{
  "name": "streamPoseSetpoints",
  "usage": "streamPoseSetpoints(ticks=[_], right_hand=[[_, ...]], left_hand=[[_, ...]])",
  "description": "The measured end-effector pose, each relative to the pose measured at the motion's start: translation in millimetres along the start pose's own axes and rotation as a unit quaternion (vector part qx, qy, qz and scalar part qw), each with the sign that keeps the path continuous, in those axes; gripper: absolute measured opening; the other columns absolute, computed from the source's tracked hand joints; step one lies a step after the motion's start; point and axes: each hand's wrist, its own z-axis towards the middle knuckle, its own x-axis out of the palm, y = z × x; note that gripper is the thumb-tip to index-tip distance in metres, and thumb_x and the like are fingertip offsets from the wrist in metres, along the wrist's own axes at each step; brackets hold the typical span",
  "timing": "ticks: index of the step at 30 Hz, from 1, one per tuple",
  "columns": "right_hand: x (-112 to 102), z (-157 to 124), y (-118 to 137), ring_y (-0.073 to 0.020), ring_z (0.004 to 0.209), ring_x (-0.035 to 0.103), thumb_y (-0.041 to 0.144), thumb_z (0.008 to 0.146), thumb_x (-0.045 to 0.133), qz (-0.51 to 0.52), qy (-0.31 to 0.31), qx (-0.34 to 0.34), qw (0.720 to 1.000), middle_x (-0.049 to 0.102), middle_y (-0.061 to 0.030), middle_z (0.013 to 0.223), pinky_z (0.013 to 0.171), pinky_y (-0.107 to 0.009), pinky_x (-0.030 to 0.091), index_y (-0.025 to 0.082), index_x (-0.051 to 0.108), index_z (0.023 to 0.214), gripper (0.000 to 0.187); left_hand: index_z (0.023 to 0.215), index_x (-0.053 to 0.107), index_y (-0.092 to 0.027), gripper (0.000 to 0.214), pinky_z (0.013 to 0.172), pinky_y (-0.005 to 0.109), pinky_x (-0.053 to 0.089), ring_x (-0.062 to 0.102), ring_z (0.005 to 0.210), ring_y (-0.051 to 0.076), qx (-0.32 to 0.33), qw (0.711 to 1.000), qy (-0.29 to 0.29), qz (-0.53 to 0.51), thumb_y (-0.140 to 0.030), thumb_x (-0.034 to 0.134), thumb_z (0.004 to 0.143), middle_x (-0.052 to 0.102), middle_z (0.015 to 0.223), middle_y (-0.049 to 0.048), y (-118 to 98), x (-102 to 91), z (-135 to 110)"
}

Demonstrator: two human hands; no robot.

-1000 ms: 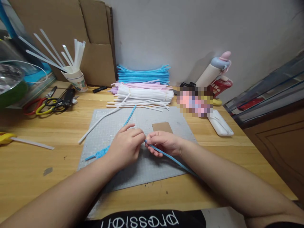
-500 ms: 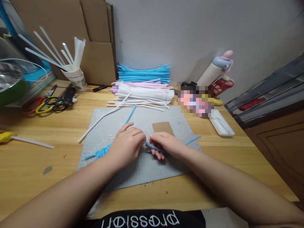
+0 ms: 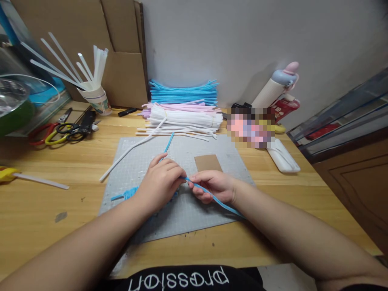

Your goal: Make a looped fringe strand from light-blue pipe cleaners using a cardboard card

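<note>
A blue pipe cleaner [image 3: 224,205] runs from the fingertips of my left hand [image 3: 163,180] across my right hand [image 3: 214,186] and under my right forearm. Both hands pinch it, close together above the grey cutting mat [image 3: 169,226]. Under my left hand and wrist lies a blue bundle of wound pipe cleaners [image 3: 130,192], mostly hidden. Another blue length [image 3: 169,141] sticks out beyond my left hand. A small square of brown cardboard [image 3: 207,162] rests on the mat just behind my right hand.
Stacks of blue pipe cleaners [image 3: 183,93] and white pipe cleaners [image 3: 184,119] lie against the wall. At left are scissors [image 3: 54,131], a cup of glue sticks [image 3: 95,99] and a yellow glue gun [image 3: 7,174]. A bottle [image 3: 269,91] and a white case [image 3: 283,157] stand right.
My right hand has turned so its fingers show more. The pipe cleaner's free end has swung from behind my right wrist toward me, under the forearm. My left hand has barely shifted.
</note>
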Motion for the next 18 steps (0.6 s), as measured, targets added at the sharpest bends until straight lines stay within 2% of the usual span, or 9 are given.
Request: streamPoseSetpoints(ticks=[4,7,9,11,12,13,16,17,18], right_hand=[[1.2,-0.4,0.2,-0.0062,0.036,0.041,0.023,0.086,0.043,0.005,-0.012,0.01,1.0,0.048,0.0034,0.05,0.036,-0.015,0.027,0.013,0.054,0.078,0.017],[6.8,1.3,-1.7,-0.0049,0.037,0.037,0.023,0.085,0.044,-0.03,-0.046,-0.022,0.998,0.043,0.0054,0.049,0.038,-0.015,0.026,0.013,0.053,0.076,0.016],[11.9,3.5,-3.8,-0.0041,0.036,0.031,0.025,0.083,0.046,-0.096,-0.087,-0.063,0.99,0.04,0.0071,0.048,0.038,-0.016,0.023,0.014,0.052,0.074,0.016],[16.7,4.9,-6.1,-0.0048,0.038,0.028,0.025,0.081,0.048,-0.224,-0.148,-0.13,0.954,0.037,0.0079,0.047,0.04,-0.018,0.022,0.016,0.049,0.069,0.015],[18.4,4.8,-7.3,-0.0056,0.041,0.029,0.024,0.08,0.049,-0.317,-0.184,-0.179,0.913,0.037,0.0073,0.048,0.042,-0.019,0.023,0.017,0.047,0.066,0.015],[19.6,4.1,-8.4,-0.0067,0.044,0.032,0.023,0.078,0.051,-0.423,-0.217,-0.235,0.848,0.038,0.0061,0.05,0.045,-0.02,0.024,0.018,0.046,0.063,0.016],[19.5,-1.1,-11.0,-0.0106,0.057,0.038,0.019,0.08,0.049,-0.697,-0.234,-0.362,0.574,0.046,0.0012,0.058,0.054,-0.025,0.026,0.018,0.047,0.061,0.02],[18.8,-2.9,-11.5,-0.0115,0.059,0.039,0.02,0.083,0.047,-0.745,-0.22,-0.377,0.504,0.048,0.0001,0.059,0.055,-0.026,0.026,0.018,0.048,0.062,0.021],[18.1,-4.1,-11.8,-0.0119,0.059,0.04,0.021,0.085,0.045,-0.771,-0.208,-0.382,0.466,0.049,-0.0006,0.06,0.055,-0.027,0.026,0.018,0.049,0.063,0.022]], left_hand=[[0.08,0.063,-0.022,0.014,0.105,0.044,0.027,0.06,0.085,0.017,0.016,1.0,0.004,0.002,-0.021,0.052,0.088,0.068,0.078,-0.002,-1.6,-2.2,0.9],[0.078,0.061,-0.02,0.017,0.103,0.043,0.027,0.06,0.086,0.016,0.024,1.0,0.017,-0.004,-0.015,0.048,0.088,0.067,0.08,-0.0017,-2.9,-4.2,0.2],[0.076,0.06,-0.019,0.018,0.102,0.042,0.029,0.06,0.085,0.016,0.025,0.999,0.025,-0.006,-0.012,0.047,0.087,0.066,0.08,-0.0014,-3.0,-4.5,-0.3],[0.075,0.059,-0.019,0.018,0.101,0.041,0.03,0.059,0.084,0.016,0.021,0.999,0.039,-0.008,-0.011,0.047,0.085,0.066,0.079,-0.0015,-2.5,-3.7,-0.2],[0.075,0.059,-0.019,0.017,0.101,0.041,0.03,0.059,0.083,0.015,0.019,0.999,0.048,-0.009,-0.011,0.047,0.084,0.065,0.078,-0.0016,-2.2,-2.9,0.0],[0.074,0.059,-0.019,0.017,0.101,0.04,0.03,0.058,0.082,0.015,0.016,0.998,0.056,-0.01,-0.01,0.048,0.083,0.065,0.077,-0.0017,-1.8,-2.1,0.3],[0.073,0.059,-0.018,0.015,0.102,0.039,0.029,0.058,0.079,0.014,0.008,0.998,0.067,-0.017,-0.01,0.05,0.081,0.063,0.074,-0.0025,-1.5,-0.2,1.2],[0.073,0.058,-0.019,0.015,0.103,0.039,0.029,0.058,0.078,0.014,0.006,0.997,0.069,-0.019,-0.01,0.05,0.081,0.063,0.073,-0.0027,-1.6,0.0,1.4],[0.073,0.058,-0.019,0.014,0.104,0.039,0.028,0.058,0.078,0.014,0.005,0.997,0.07,-0.02,-0.011,0.05,0.082,0.063,0.073,-0.0029,-1.7,-0.1,1.5]])
